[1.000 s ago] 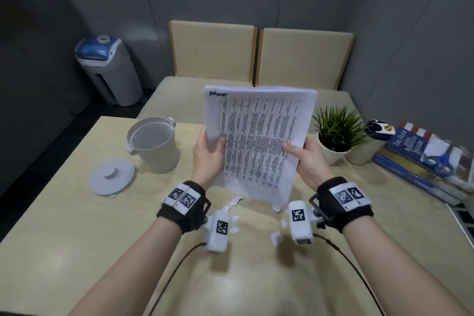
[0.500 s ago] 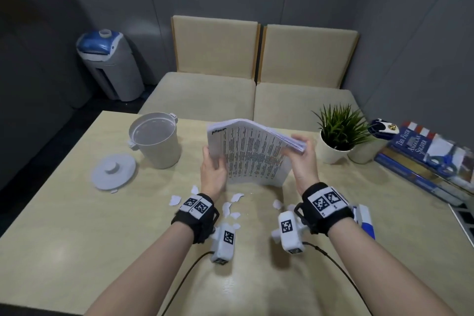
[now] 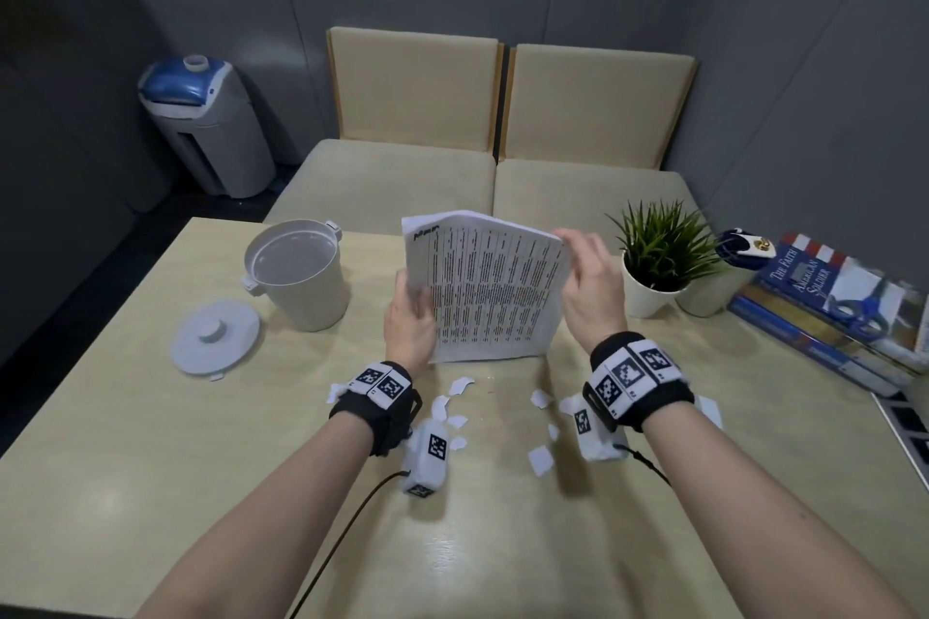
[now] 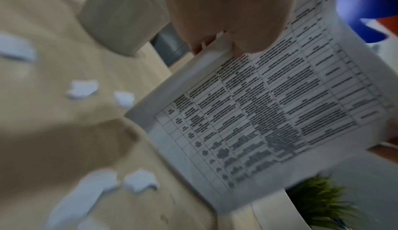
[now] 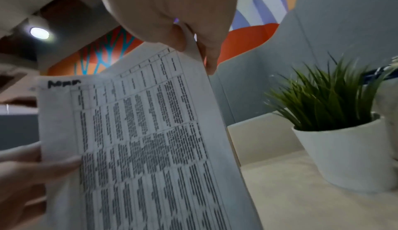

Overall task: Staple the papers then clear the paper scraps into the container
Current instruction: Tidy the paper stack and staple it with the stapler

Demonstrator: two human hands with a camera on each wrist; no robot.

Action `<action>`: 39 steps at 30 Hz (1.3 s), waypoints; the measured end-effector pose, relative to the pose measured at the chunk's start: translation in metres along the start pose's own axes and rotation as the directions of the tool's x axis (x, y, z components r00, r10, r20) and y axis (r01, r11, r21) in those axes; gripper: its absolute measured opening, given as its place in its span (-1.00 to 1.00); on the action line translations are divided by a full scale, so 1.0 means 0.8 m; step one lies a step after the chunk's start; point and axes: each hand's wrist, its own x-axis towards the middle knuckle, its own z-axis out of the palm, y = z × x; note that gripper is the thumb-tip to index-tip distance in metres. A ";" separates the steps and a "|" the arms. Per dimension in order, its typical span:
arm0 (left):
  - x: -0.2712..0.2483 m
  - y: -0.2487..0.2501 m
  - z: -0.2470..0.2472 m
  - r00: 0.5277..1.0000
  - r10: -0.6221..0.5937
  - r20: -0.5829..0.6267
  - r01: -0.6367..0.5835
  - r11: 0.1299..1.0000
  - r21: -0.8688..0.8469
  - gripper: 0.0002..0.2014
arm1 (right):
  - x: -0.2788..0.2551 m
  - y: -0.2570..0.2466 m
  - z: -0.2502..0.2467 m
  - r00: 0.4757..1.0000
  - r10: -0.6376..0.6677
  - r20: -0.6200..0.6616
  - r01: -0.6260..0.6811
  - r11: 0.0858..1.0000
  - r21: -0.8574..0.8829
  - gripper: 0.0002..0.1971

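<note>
A stack of printed papers (image 3: 487,297) stands tilted on its lower edge on the table (image 3: 125,417). My left hand (image 3: 409,322) grips its left edge, thumb on the front. My right hand (image 3: 590,282) pinches the upper right edge. The left wrist view shows the papers (image 4: 269,114) under my left hand (image 4: 226,12). In the right wrist view my right hand (image 5: 172,12) pinches the sheets (image 5: 140,148). Several white paper scraps (image 3: 460,387) lie on the table between my wrists. The white container (image 3: 296,276) stands open at the left, its lid (image 3: 215,337) beside it.
A potted plant (image 3: 658,256) stands just right of my right hand. Books (image 3: 824,307) with blue scissors (image 3: 859,312) on top lie at the far right. A white object (image 3: 709,410) peeks out behind my right wrist. A bench seat (image 3: 417,181) lies beyond the table.
The papers came down from an upright, raised hold to stand on the table. My right hand slid up to the upper right edge. The left hand kept its grip.
</note>
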 end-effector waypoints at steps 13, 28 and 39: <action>-0.074 0.015 -0.001 0.868 -0.208 0.451 0.289 0.950 -0.118 -0.45 | -0.021 0.070 -0.041 0.854 0.425 0.299 -0.479 0.867 0.137 -0.65; -0.122 -0.056 0.054 0.769 -0.488 0.413 0.527 0.850 0.021 -0.47 | -0.139 0.156 0.029 0.521 0.646 0.557 -0.786 0.617 0.020 -0.57; -0.108 -0.056 0.048 0.839 -0.472 0.270 0.477 0.877 0.054 -0.56 | -0.149 0.210 -0.037 0.498 0.863 -0.091 -0.789 0.407 -0.461 -0.43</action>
